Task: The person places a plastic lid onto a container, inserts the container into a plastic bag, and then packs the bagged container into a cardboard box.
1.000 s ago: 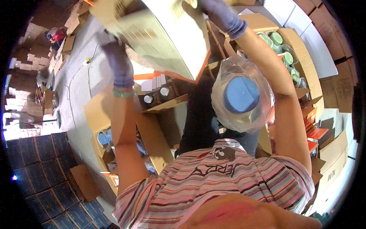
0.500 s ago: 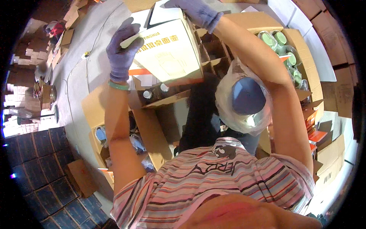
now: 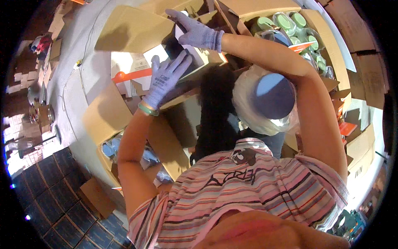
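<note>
My left hand, in a lavender glove, has its fingers spread over the near left side of a white box with an orange edge. The box now sits low in an open carton, partly hidden by my hands. At its far side, my right hand, also gloved, has its fingers stretched out near the box's upper edge. Neither hand is closed round anything. Between my right arm and my legs stands a round container with a blue lid, wrapped in clear plastic.
Another white box with an orange band lies left of my left hand. At the right, a carton holds several green-lidded containers in plastic. Blue-lidded containers fill a carton at the left. Dark stacked boxes stand lower left.
The white box, held up between both hands before, has gone down into the carton. My left hand moved right and down with its fingers spreading; my right hand lowered.
</note>
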`<move>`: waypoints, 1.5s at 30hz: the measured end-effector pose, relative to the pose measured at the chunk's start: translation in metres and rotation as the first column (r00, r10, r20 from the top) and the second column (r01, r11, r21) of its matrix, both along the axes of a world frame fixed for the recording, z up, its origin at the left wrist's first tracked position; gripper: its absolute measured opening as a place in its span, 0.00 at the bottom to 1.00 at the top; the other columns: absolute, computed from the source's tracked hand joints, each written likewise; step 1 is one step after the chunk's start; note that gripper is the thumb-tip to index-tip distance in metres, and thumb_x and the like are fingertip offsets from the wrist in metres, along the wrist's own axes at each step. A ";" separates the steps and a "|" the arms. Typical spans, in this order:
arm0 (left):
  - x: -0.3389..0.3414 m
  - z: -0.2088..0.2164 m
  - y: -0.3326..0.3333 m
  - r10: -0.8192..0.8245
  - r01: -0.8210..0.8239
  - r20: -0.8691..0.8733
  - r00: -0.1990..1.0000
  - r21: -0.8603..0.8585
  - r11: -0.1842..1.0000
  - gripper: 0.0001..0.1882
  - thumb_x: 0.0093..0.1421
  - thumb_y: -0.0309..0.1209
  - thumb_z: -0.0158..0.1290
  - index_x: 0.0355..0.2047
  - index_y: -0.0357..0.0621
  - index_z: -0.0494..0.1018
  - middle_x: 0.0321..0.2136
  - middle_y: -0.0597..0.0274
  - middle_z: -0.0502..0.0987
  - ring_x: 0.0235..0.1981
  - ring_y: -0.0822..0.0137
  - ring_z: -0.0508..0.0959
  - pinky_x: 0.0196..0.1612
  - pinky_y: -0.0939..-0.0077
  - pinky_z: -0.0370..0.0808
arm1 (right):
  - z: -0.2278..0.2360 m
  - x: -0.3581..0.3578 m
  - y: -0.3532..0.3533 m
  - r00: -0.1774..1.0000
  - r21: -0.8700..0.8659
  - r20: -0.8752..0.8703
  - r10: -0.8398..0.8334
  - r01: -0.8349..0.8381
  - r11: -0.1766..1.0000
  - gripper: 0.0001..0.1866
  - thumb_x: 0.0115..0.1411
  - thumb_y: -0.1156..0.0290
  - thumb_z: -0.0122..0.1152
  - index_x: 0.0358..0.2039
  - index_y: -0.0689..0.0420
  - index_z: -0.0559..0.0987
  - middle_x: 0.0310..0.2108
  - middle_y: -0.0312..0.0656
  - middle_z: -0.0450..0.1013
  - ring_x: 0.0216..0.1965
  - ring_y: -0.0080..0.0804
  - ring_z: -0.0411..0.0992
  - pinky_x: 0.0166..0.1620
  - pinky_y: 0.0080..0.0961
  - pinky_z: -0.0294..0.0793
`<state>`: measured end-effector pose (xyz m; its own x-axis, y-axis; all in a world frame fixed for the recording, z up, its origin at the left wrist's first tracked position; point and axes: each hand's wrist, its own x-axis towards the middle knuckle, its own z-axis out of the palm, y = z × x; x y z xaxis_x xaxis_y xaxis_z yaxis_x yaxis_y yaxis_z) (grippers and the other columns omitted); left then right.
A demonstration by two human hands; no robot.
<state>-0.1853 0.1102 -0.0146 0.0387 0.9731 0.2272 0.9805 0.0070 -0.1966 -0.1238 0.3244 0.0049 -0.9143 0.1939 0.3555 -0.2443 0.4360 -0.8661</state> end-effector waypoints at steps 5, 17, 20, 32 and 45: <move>0.007 0.021 0.013 0.101 -0.066 0.128 0.987 -0.253 0.965 0.39 0.55 0.31 0.52 0.68 0.61 0.52 0.68 0.67 0.53 0.62 0.63 0.65 0.64 0.42 0.51 | 0.034 0.044 0.058 0.956 -0.344 0.269 0.116 -0.017 0.939 0.35 0.55 0.62 0.65 0.60 0.59 0.64 0.54 0.48 0.69 0.53 0.38 0.68 0.57 0.33 0.68; 0.021 0.055 0.031 0.213 0.004 0.408 0.888 -0.470 0.883 0.41 0.53 0.34 0.55 0.67 0.60 0.51 0.54 0.52 0.72 0.49 0.48 0.75 0.53 0.59 0.72 | 0.022 0.354 -0.022 0.746 0.321 0.448 -0.492 0.380 0.868 0.23 0.53 0.65 0.65 0.49 0.60 0.73 0.43 0.46 0.74 0.44 0.34 0.73 0.47 0.29 0.71; 0.009 0.042 0.027 0.197 0.006 0.365 0.910 -0.486 0.874 0.44 0.52 0.35 0.54 0.68 0.61 0.48 0.44 0.49 0.78 0.41 0.48 0.78 0.46 0.56 0.73 | 0.000 0.353 -0.081 0.764 0.344 0.331 -0.554 0.449 0.825 0.21 0.53 0.64 0.66 0.46 0.59 0.75 0.40 0.45 0.75 0.41 0.33 0.74 0.45 0.29 0.72; -0.031 -0.012 -0.003 -0.145 0.112 -0.049 0.988 -0.421 0.900 0.25 0.61 0.42 0.50 0.57 0.46 0.68 0.54 0.55 0.71 0.58 0.51 0.68 0.58 0.60 0.66 | 0.137 0.249 -0.049 0.861 -0.419 -0.141 -0.488 0.395 0.818 0.18 0.56 0.57 0.66 0.41 0.56 0.81 0.31 0.35 0.79 0.31 0.18 0.76 0.38 0.21 0.77; 0.042 0.000 -0.032 0.170 -0.158 0.256 0.952 -0.064 0.985 0.32 0.61 0.43 0.52 0.61 0.41 0.61 0.50 0.46 0.74 0.45 0.51 0.78 0.51 0.63 0.73 | 0.074 0.054 -0.015 0.827 -0.341 -0.113 -0.551 0.488 0.803 0.32 0.49 0.41 0.65 0.29 0.64 0.82 0.23 0.47 0.77 0.27 0.31 0.77 0.33 0.31 0.76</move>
<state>-0.1428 0.0778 -0.0146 -0.1770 0.9700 0.1664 0.9837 0.1690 0.0610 -0.0697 0.3090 0.0788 -0.5624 0.7400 0.3689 -0.2304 0.2882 -0.9294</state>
